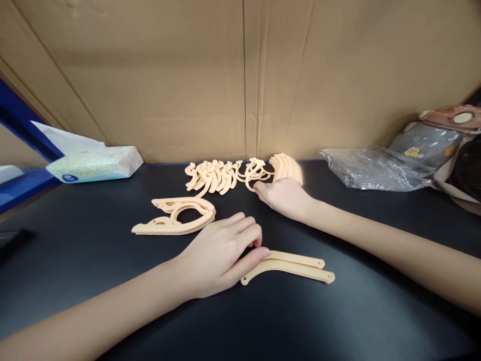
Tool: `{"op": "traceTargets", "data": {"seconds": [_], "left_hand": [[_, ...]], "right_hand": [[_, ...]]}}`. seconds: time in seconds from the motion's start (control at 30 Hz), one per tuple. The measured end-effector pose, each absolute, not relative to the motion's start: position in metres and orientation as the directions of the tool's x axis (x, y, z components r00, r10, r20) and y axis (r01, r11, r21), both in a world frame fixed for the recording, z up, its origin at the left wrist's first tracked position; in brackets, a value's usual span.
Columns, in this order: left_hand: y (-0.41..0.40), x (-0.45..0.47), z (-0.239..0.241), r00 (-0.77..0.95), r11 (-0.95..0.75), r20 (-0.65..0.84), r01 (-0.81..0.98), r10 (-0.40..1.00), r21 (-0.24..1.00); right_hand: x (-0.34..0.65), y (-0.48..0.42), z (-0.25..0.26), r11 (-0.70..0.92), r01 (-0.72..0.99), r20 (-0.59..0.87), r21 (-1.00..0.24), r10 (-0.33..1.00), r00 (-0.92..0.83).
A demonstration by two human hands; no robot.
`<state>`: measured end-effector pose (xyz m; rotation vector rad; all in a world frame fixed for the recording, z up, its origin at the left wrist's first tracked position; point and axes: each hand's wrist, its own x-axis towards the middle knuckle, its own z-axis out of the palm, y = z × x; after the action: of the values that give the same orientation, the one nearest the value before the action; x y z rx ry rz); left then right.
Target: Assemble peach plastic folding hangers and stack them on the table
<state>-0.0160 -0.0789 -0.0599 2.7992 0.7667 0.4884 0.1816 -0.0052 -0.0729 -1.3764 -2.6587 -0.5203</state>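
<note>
On the black table, my left hand (229, 250) is closed at the left end of two beige curved plastic strips (296, 265), thumb on the upper one; its curled fingertips are partly hidden. Farther back, my right hand (283, 198) pinches a thin beige ring piece (248, 183) at the edge of a small pile of ring pieces (257, 168). Beside that pile stand a stack of curved strips (287, 168), partly behind my right hand, and a row of small S-shaped pieces (214, 175). Folded beige hangers (188, 228) lie left of my left hand.
A tissue pack (101, 163) lies at the back left. At the back right are a crumpled clear plastic bag (372, 168) and a clear bottle with a brown lid (428, 138). A cardboard wall (180, 90) closes off the table's far edge.
</note>
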Motion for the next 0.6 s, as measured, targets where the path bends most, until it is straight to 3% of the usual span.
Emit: {"op": "traceTargets", "data": {"seconds": [0.23,0.37,0.5,0.6], "left_hand": [[-0.074,-0.027,-0.053,0.742,-0.843,0.427,0.527,0.516,0.103],[-0.048,-0.046,-0.04,0.581,-0.701,0.509,0.711,0.635,0.064],[-0.009,-0.084,-0.033,0.336,-0.436,0.496,0.894,0.8,0.098],[0.019,-0.116,-0.037,0.284,-0.395,0.438,0.9,0.853,0.186]], "right_hand": [[0.183,-0.014,-0.069,0.618,0.773,0.258,0.144,0.73,-0.632],[0.183,-0.021,-0.07,0.692,0.722,0.266,-0.001,0.696,-0.667],[0.184,-0.028,-0.072,0.731,0.671,0.277,-0.121,0.675,-0.684],[0.184,-0.032,-0.073,0.75,0.632,0.299,-0.194,0.659,-0.69]]}}
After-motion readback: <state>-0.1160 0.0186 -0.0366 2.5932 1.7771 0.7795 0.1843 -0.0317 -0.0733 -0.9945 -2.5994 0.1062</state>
